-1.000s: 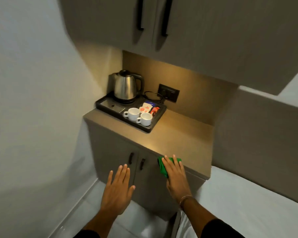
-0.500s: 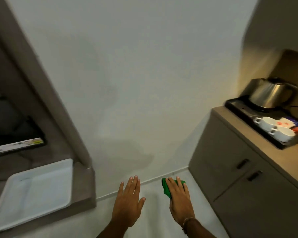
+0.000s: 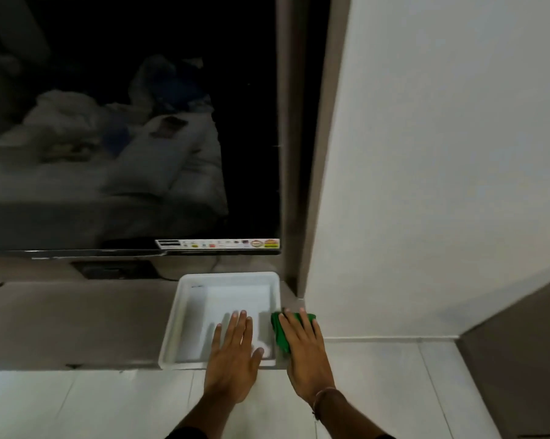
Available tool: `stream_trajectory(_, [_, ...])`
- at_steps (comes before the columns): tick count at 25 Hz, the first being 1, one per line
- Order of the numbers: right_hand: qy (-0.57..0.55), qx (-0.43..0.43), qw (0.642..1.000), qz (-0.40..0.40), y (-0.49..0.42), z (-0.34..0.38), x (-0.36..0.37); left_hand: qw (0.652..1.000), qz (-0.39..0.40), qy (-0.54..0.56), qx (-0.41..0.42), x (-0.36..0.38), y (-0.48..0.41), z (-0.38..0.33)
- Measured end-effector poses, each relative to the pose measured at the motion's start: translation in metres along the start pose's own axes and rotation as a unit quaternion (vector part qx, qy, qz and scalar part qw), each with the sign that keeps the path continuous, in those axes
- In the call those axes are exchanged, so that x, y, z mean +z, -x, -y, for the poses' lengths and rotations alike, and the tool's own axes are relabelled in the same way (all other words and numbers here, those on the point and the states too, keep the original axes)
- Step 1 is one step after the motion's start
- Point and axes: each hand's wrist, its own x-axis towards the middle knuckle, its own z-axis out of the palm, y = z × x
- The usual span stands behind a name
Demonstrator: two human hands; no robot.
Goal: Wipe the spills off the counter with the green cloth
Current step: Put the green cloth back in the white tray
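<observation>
Since the earlier frames, the view had swung away from the kettle counter to a grey ledge [image 3: 77, 321] under a dark television screen [image 3: 124, 122]. Both hands hung over a shallow white plastic tray [image 3: 185, 312] at the ledge's right end. The left hand [image 3: 232, 359] was flat, fingers spread and empty. The right hand [image 3: 305, 353] pressed the crumpled green cloth [image 3: 280, 335] beneath its extended fingers, beside the tray's right rim. No spill was visible here, so I judged wiping either finished or moved elsewhere. White floor tiles [image 3: 394, 391] and a plain white wall [image 3: 441, 153] bounded the spot.
</observation>
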Motion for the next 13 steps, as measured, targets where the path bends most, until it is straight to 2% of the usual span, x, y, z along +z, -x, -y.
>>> stream_trajectory(3, [0.01, -0.043, 0.999, 0.008, -0.048, 0.051, 0.03, 0.999, 0.014, 0.013, -0.041, 0.006, -0.012, 0.065])
stream_trajectory(6, [0.054, -0.075, 0.995, 0.041, -0.082, 0.078, 0.059, 0.998, 0.026, 0.036, -0.038, 0.01, -0.021, 0.101])
stream_trajectory(8, [0.068, -0.059, 0.994, 0.062, -0.097, 0.081, 0.074, 0.997, 0.035, 0.055, -0.033, 0.016, -0.029, 0.113])
stream_trajectory(13, [0.102, 0.014, 0.99, 0.1, -0.119, 0.067, 0.1, 0.997, 0.065, 0.019, -0.033, 0.031, -0.051, 0.13])
